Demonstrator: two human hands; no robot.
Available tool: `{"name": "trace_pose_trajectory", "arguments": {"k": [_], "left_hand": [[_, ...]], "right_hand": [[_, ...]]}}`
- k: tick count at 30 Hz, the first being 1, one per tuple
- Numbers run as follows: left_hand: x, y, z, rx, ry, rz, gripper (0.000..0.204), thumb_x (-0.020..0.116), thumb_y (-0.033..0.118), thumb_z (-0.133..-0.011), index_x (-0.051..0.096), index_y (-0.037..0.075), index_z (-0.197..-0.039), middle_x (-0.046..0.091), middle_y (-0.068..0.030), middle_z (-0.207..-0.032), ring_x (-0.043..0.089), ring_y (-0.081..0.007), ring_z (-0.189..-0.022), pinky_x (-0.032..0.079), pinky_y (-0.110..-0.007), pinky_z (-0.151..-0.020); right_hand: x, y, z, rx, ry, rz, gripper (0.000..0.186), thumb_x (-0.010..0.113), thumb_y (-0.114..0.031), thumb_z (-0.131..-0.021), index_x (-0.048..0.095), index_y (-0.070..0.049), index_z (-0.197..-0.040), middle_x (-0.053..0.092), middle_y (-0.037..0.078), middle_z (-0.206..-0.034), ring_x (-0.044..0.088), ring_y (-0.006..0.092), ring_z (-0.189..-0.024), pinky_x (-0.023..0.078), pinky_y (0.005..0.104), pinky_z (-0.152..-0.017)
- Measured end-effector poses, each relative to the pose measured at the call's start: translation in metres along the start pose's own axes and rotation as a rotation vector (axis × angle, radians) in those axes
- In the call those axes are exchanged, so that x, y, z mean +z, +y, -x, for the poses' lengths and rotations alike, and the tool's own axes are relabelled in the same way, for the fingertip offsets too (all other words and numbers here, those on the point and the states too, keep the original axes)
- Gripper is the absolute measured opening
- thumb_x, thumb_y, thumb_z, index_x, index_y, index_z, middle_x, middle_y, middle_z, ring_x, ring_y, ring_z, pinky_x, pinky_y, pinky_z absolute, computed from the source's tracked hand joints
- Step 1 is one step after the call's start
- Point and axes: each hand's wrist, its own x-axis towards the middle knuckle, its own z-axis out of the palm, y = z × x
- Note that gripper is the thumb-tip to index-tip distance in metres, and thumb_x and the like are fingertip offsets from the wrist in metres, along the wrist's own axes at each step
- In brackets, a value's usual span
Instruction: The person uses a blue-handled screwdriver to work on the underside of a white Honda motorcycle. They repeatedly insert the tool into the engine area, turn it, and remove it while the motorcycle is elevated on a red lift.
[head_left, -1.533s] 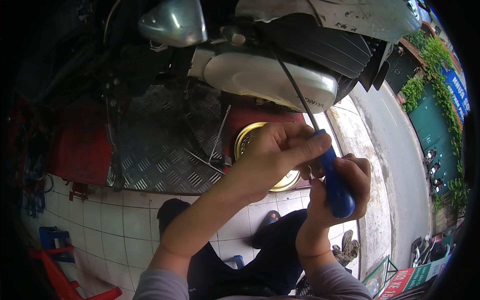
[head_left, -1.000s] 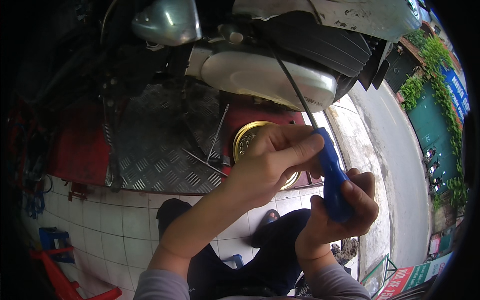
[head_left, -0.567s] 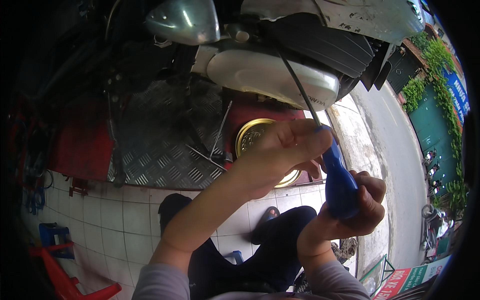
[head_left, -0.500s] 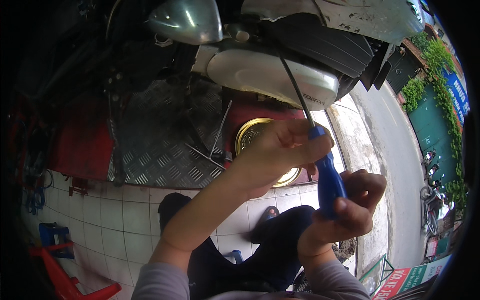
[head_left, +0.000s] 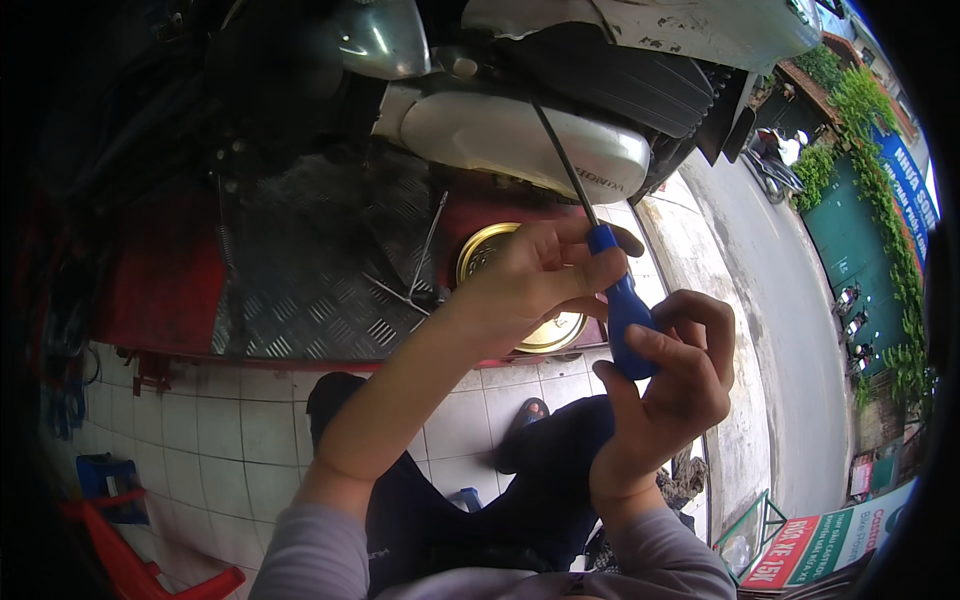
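Note:
A screwdriver [head_left: 627,310] with a blue handle and a long thin shaft slants up and left toward a motorbike [head_left: 520,140]. Its tip ends around the dark gap above the silver engine cover; the exact contact spot is hidden. My left hand [head_left: 545,275] pinches the collar where the handle meets the shaft. Lower down, my right hand [head_left: 675,365] grips the butt end of the handle between thumb and fingers. Behind my left hand, partly covered by it, gold round tins [head_left: 487,243] rest on the red lift platform.
A Y-shaped wrench [head_left: 420,270] lies on the treadplate [head_left: 300,310] of the red platform [head_left: 155,290]. White floor tiles [head_left: 215,430] stretch below. A red plastic chair [head_left: 130,555] and a blue stool [head_left: 108,480] stand lower left. A street [head_left: 770,310] runs along the right.
The motorbike and both hands appear shifted slightly up and left in view. My right hand's fingers have changed position on the screwdriver handle. A rider on a motorbike has appeared on the street.

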Motion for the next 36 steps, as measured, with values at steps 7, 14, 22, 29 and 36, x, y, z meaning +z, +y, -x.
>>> {"name": "trace_pose_trajectory", "arguments": {"k": [7, 14, 22, 29, 36], "left_hand": [[0.004, -0.003, 0.008, 0.137, -0.027, 0.205, 0.035, 0.06, 0.02, -0.096, 0.056, -0.002, -0.123, 0.063, -0.0126, -0.109, 0.061, -0.0209, -0.104, 0.051, -0.034, -0.092], [0.019, -0.001, 0.011, 0.117, 0.047, 0.266, 0.034, 0.057, 0.018, -0.097, 0.053, -0.003, -0.123, 0.06, -0.0129, -0.113, 0.059, -0.0208, -0.107, 0.05, -0.035, -0.092], [0.026, 0.0, 0.023, 0.057, 0.221, 0.087, 0.037, 0.065, 0.03, -0.093, 0.059, 0.001, -0.115, 0.065, -0.0066, -0.099, 0.065, -0.0134, -0.088, 0.054, -0.029, -0.078], [0.031, 0.001, 0.027, 0.162, 0.11, 0.343, 0.038, 0.058, 0.021, -0.097, 0.053, -0.004, -0.124, 0.064, -0.0119, -0.107, 0.065, -0.0193, -0.098, 0.053, -0.033, -0.089], [0.018, -0.003, 0.025, 0.128, 0.042, 0.334, 0.029, 0.06, 0.018, -0.097, 0.058, 0.0, -0.119, 0.066, -0.0085, -0.107, 0.064, -0.0157, -0.099, 0.052, -0.032, -0.089]], "right_hand": [[-0.006, -0.001, -0.004, 0.018, 0.017, 0.016, 0.046, 0.088, -0.007, -0.058, 0.067, -0.004, -0.099, 0.064, 0.01, -0.087, 0.067, 0.0168, -0.075, 0.053, 0.0257, -0.061], [-0.003, -0.003, 0.009, 0.142, 0.069, -0.056, 0.047, 0.09, -0.009, -0.063, 0.061, 0.002, -0.098, 0.065, 0.007, -0.072, 0.064, 0.0104, -0.056, 0.047, 0.0208, -0.049], [-0.003, -0.014, 0.003, 0.103, -0.014, -0.011, 0.036, 0.085, -0.001, -0.061, 0.066, 0.0, -0.092, 0.057, 0.005, -0.07, 0.055, 0.0108, -0.053, 0.042, 0.0219, -0.047], [0.022, -0.008, -0.002, 0.017, 0.124, -0.122, 0.054, 0.086, -0.001, -0.058, 0.062, 0.001, -0.107, 0.057, 0.011, -0.094, 0.061, 0.0168, -0.068, 0.054, 0.0278, -0.058], [0.017, -0.01, 0.006, 0.012, 0.125, -0.019, 0.041, 0.086, -0.001, -0.06, 0.065, 0.002, -0.095, 0.058, 0.01, -0.088, 0.064, 0.0161, -0.07, 0.054, 0.0277, -0.058]]}}
